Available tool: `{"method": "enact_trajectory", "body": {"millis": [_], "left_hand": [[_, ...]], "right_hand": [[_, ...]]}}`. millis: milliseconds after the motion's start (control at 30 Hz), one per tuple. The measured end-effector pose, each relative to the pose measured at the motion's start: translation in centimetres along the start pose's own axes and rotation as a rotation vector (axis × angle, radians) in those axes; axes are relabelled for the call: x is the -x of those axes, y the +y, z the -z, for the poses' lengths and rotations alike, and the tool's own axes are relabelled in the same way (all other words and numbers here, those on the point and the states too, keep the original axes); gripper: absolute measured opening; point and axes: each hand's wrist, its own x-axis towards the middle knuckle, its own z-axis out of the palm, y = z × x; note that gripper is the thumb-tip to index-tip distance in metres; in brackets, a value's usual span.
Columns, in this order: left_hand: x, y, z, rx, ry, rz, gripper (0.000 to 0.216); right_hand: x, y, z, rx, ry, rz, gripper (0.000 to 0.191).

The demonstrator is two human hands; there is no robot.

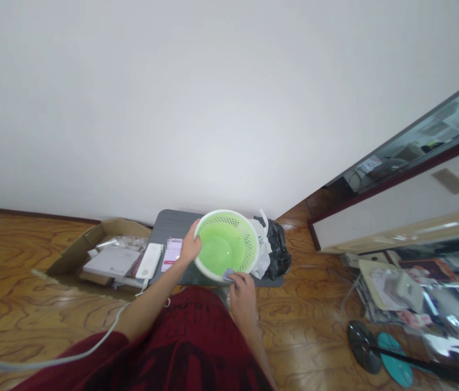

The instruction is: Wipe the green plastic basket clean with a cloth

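Observation:
A round plastic basket (218,247), green inside with a white rim and rows of holes in its upper wall, is tilted toward me above a small grey table (172,220). My left hand (191,244) grips its rim on the left side, thumb over the edge. At the near rim, my right hand (242,290) pinches a small greyish-purple cloth (228,275), which touches the rim. Nothing lies inside the basket that I can make out.
Left of the basket are a phone (171,255) and a white device (149,260) with a cable. An open cardboard box (70,247) with packages stands farther left. A white bag (262,255) and a black plastic bag (279,250) sit at right. Behind rises a white wall (213,108).

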Motion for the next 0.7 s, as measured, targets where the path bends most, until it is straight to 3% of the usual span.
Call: {"method": "enact_trajectory", "body": {"millis": [433,567,700], "left_hand": [[0.1,0.4,0.0,-0.020,0.014,0.005,0.068],[0.0,0.2,0.0,-0.011,0.002,-0.005,0.069],[0.0,0.3,0.0,0.003,0.005,0.002,0.071]], "right_hand": [[-0.7,-4.2,-2.8,0.000,-0.225,0.231,0.041],[-0.7,-4.0,-2.9,-0.010,-0.228,0.234,0.039],[-0.7,-2.3,-1.8,-0.020,-0.148,0.191,0.036]]}}
